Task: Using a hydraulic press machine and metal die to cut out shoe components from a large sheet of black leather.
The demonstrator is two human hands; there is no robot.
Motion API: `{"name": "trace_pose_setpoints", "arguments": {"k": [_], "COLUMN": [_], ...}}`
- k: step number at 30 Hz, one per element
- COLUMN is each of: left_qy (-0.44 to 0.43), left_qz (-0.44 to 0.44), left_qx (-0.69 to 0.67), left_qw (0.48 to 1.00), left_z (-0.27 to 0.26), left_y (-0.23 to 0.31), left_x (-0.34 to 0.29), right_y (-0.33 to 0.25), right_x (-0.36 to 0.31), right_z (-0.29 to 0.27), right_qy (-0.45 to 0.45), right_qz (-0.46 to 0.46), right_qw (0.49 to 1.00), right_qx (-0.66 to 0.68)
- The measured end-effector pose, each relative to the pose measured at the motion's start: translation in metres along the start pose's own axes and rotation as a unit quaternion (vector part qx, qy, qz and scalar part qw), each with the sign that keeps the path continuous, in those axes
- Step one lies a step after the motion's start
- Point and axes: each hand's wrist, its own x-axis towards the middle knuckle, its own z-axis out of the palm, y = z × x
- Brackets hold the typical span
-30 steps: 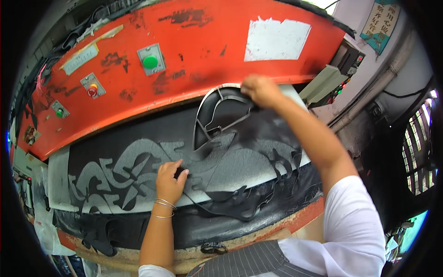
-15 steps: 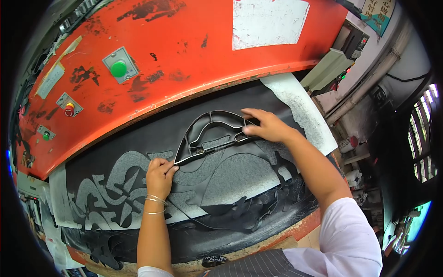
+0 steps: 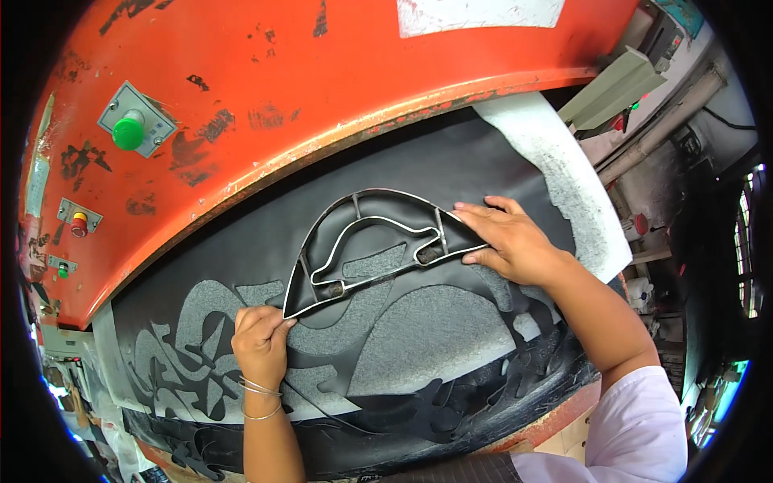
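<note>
A curved metal cutting die, crescent-like with short crossbars, lies over a black leather-like sheet. Its left point is pinched by my left hand, the fingers closed. My right hand grips the right end, thumb below and fingers on the upper side. Shapes have been cut out of the sheet in front and to the left, where a grey fuzzy layer shows through. The die's lower edge runs beside these openings. Its underside is hidden.
An orange machine beam spans the far side, with a green push button and a red knob on it. Black scraps lie along the near edge. A pale sheet edge shows at right.
My right hand has shifted from the die's upper right part to its right end. The die sits turned slightly and further right-end out between both hands. The view has moved closer.
</note>
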Motion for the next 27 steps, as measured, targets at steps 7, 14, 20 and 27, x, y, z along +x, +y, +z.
{"name": "trace_pose_setpoints", "arguments": {"k": [7, 14, 20, 27], "left_qy": [-0.009, -0.006, 0.022, 0.038], "left_qz": [0.009, -0.001, 0.035, -0.084], "left_qx": [-0.001, -0.013, -0.042, -0.126], "left_qw": [1.0, 1.0, 0.998, 0.988], "left_z": [0.003, 0.002, 0.008, -0.045], "left_y": [0.002, 0.002, -0.012, -0.048], "left_x": [0.005, -0.002, -0.009, -0.024], "right_y": [-0.002, -0.007, -0.006, -0.062], "right_x": [-0.002, -0.008, -0.01, -0.021], "right_z": [-0.002, 0.007, 0.017, -0.01], "right_qy": [-0.004, 0.007, 0.008, 0.268], "right_qz": [0.023, 0.044, 0.046, 0.194], "right_qw": [1.0, 0.999, 0.998, 0.94], "right_qx": [-0.007, -0.014, -0.031, 0.08]}}
